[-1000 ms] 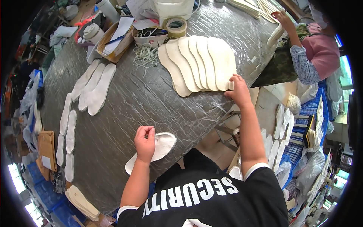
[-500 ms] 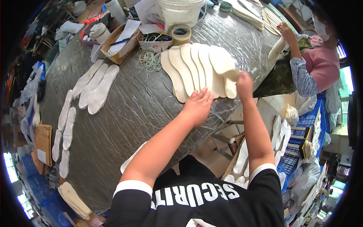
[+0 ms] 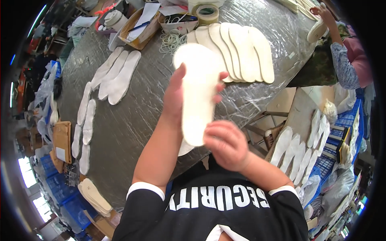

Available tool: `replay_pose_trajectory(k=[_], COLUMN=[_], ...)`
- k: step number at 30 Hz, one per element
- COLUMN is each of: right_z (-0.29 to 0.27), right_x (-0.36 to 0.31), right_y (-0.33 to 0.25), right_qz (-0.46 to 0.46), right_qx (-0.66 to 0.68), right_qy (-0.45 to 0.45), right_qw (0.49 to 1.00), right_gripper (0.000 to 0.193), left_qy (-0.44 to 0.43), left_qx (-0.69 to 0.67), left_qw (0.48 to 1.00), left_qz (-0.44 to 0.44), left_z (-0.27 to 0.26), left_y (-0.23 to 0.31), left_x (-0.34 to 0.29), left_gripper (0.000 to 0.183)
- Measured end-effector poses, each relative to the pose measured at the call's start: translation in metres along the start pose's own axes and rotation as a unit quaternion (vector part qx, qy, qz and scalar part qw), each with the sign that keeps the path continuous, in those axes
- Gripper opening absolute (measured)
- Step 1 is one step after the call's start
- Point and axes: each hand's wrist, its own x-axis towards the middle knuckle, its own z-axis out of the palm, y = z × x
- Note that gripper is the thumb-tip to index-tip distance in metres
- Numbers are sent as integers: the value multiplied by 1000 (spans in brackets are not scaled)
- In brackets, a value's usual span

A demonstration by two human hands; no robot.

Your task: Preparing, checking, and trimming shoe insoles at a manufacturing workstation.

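In front of me my left hand (image 3: 175, 90) holds a cream-white insole (image 3: 198, 96), its thumb on the near face and fingertips wrapped round the far edge. The insole stands lengthwise, broad end up, slightly blurred. My right hand (image 3: 228, 145) is at its lower narrow end, fingers curled against the edge there. Beyond my hands, a fanned row of matching insoles (image 3: 245, 52) overlaps on the plastic-covered table (image 3: 140, 132); the held insole covers part of the row. Another pale piece (image 3: 185, 148) shows partly below the held insole.
More white insoles (image 3: 122, 76) lie in groups at the left. At the back stand a box of papers (image 3: 140, 28), a small tub (image 3: 179, 25), tape rolls (image 3: 205, 15) and rubber bands (image 3: 173, 41). A co-worker's arm (image 3: 341, 56) is at far right, beyond a side bench (image 3: 295, 120) with insoles.
My hands have left the fanned row and come closer to me with one insole. It is now upright in my left hand, with my right hand at its lower end. The view has shifted.
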Motion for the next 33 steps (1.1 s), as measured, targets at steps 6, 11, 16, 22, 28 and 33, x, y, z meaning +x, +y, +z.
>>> replay_pose_trajectory(k=[6,11,16,22,28,33], right_z=[41,69,82,76,69,74], right_x=[-62,-76,-67,-81,-80,-87], right_y=[-12,8,9,3,-5,-4], right_qz=[378,418,480,536,599,548], right_qx=[129,89,20,94,173,136], right_qy=[31,-124,-181,-86,-95,-64], right_qw=[916,896,858,834,776,823], right_gripper=[26,35,40,37,30,28], left_qy=[172,262,230,177,160,147], left_qx=[240,582,817,883,912,926], left_qw=[953,765,517,429,375,347], left_qz=[74,-86,-110,-70,-40,-9], left_z=[3,-6,-14,-32,-42,-43], left_y=[31,38,11,-12,-19,-22], left_x=[-146,-218,-222,-217,-213,-210], left_gripper=[81,64,72,67,64,61])
